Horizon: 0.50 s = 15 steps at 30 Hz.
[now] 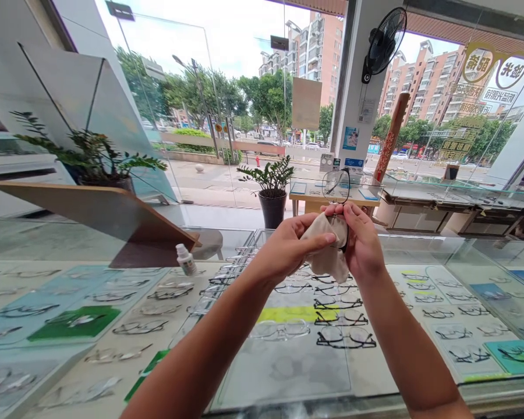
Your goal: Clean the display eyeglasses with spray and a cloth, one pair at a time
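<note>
A pair of dark-rimmed eyeglasses (348,187) is held up over the glass counter, one lens standing above my fingers. My left hand (294,241) pinches a pale cleaning cloth (329,259) around the lower lens, thumb lying over the fabric. On the other side, my right hand (363,238) grips the frame near its middle with curled fingers. The cloth hangs down between both hands and hides most of the lower lens. Below them, rows of eyeglasses (346,336) lie on the display.
A small white bottle (186,259) stands on the counter at left, near a tilted wooden board (91,218). Glass display cases (419,256) full of frames spread to both sides. Beyond the counter are a potted plant (272,206) and a wooden table (303,196).
</note>
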Available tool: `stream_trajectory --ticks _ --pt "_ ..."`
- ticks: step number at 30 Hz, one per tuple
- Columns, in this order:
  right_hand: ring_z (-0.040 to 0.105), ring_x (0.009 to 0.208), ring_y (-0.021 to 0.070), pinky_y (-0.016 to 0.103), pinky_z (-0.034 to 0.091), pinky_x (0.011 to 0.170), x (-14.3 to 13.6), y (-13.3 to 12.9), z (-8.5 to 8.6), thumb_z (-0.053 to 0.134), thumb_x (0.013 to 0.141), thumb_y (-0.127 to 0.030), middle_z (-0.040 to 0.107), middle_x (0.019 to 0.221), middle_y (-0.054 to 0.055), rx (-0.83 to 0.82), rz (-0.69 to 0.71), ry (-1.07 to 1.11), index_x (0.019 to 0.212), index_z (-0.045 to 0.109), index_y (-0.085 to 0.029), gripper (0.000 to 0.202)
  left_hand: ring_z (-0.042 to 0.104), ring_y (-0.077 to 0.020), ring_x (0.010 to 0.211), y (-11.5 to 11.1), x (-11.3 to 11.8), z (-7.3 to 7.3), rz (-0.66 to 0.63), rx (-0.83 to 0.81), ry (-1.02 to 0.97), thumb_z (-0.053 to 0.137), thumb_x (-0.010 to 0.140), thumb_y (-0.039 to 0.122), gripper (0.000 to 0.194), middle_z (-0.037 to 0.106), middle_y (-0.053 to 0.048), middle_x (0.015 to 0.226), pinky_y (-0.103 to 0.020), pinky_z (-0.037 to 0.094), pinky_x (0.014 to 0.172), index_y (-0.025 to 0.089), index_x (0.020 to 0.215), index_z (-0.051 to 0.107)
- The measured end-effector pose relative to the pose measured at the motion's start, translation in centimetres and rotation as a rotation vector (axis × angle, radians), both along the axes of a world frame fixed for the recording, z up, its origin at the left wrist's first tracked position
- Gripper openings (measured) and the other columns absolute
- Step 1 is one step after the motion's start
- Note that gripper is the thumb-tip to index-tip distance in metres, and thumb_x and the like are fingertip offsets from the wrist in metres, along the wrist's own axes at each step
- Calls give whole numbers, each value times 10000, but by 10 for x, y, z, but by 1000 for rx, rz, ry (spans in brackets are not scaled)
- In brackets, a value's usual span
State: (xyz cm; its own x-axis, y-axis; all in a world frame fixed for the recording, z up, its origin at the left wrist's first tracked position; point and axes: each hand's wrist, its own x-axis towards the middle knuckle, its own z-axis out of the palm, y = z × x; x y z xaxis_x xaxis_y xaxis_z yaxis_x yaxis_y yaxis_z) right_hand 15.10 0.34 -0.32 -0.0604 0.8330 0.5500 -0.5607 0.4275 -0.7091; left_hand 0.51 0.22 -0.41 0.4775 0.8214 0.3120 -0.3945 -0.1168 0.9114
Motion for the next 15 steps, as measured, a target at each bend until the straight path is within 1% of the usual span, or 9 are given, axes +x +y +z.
stream_trajectory --ticks 5,9,12,15 --pt "732 924 213 375 618 887 -1 1 0 872 768 -481 764 834 0 -15 9 16 778 724 -258 267 614 -117 784 2 -1 1 -47 3 17 989 638 320 489 695 -29 901 -226 489 720 130 1024 755" --pt "717 846 200 375 611 852 -4 3 -4 861 772 -507 759 826 -3 -35 4 13 801 713 -255 294 612 -116 753 2 0 -1 -27 31 41 980 647 354 511 700 -34 882 -220 492 691 132 1042 744" --pt "686 808 182 354 598 823 -5 4 -5 848 782 -513 756 836 -2 -46 -26 17 803 709 -254 294 579 -109 660 1 1 -4 22 71 110 943 692 426 493 680 -23 790 -212 442 596 148 1046 742" --pt "666 799 165 327 583 820 -5 4 -5 843 789 -489 750 846 -3 -33 -63 31 790 718 -250 270 474 -83 531 -1 2 -5 59 75 193 924 693 478 452 589 17 629 -210 333 496 157 949 734"
